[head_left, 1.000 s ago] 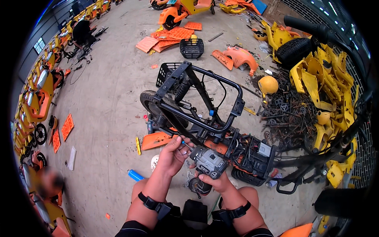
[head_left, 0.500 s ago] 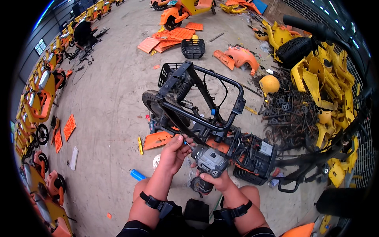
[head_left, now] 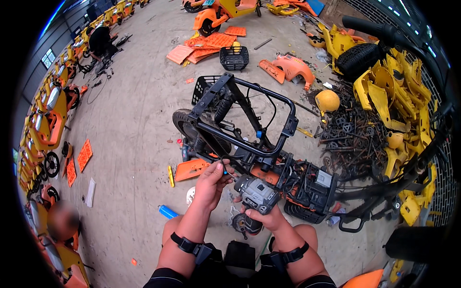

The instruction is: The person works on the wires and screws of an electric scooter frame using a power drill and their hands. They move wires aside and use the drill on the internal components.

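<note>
My right hand (head_left: 266, 216) grips a grey and black cordless drill (head_left: 258, 194), its nose pointing up and left. At that nose, the fingertips of my left hand (head_left: 211, 185) are pinched round a thin bit (head_left: 231, 175); a small blue spot shows by the fingers. Just beyond both hands stands a stripped black scooter frame (head_left: 206, 130) with a rear wheel (head_left: 185, 122) and shock absorbers. Wiring and a black battery-like box (head_left: 314, 189) sit to the right of the drill. An orange panel (head_left: 191, 169) lies left of the frame.
A blue cylinder (head_left: 168, 211) and a yellow strip (head_left: 171, 176) lie on the floor. To the right are a heap of dark metal parts (head_left: 353, 137) and yellow body panels (head_left: 374, 96). Scooters line the left side; a person (head_left: 101, 42) crouches far left.
The drill has shifted slightly right and tilted a little in my right hand. My left fingers stay at its nose. The scooter frame has not moved.
</note>
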